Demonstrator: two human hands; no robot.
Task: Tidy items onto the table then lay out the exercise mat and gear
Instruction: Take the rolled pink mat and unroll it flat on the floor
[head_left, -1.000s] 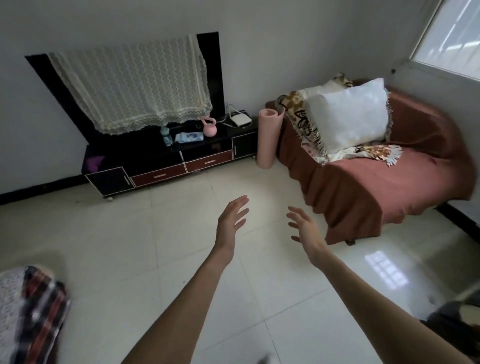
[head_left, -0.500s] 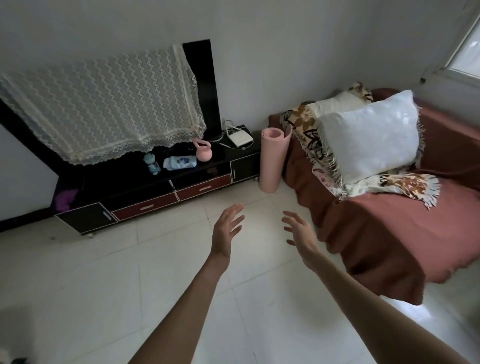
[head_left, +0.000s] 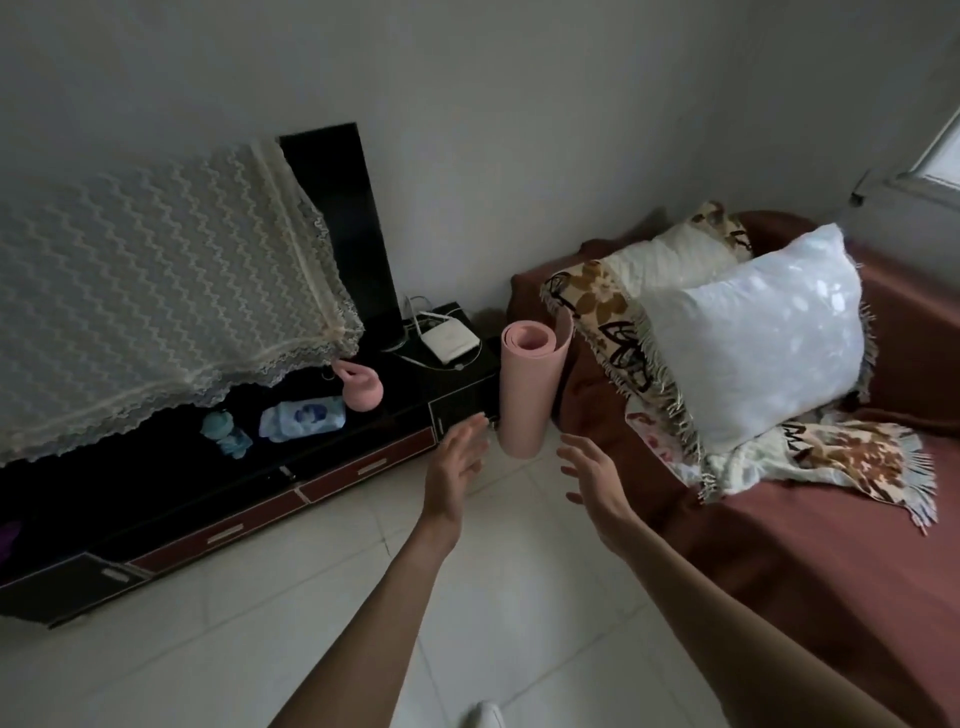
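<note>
A rolled pink exercise mat (head_left: 524, 395) stands upright on the floor between the black TV stand (head_left: 322, 473) and the sofa (head_left: 810, 551). My left hand (head_left: 454, 470) is open just left of the mat's lower end, fingers spread, not touching it. My right hand (head_left: 595, 480) is open to the mat's lower right, a short gap away. A pink kettlebell (head_left: 358, 387), a small teal dumbbell (head_left: 226, 434) and a pack of wipes (head_left: 304, 418) sit on the stand's top.
A TV draped with a lace cloth (head_left: 156, 301) stands on the TV stand, with a white router (head_left: 449, 340) and cables beside it. The sofa holds a white pillow (head_left: 763, 332) and a floral blanket (head_left: 810, 457). Pale tiled floor (head_left: 234, 654) lies below my arms.
The view has closed in on the TV stand and the mat. Both open hands have reached forward and now flank the mat's lower end.
</note>
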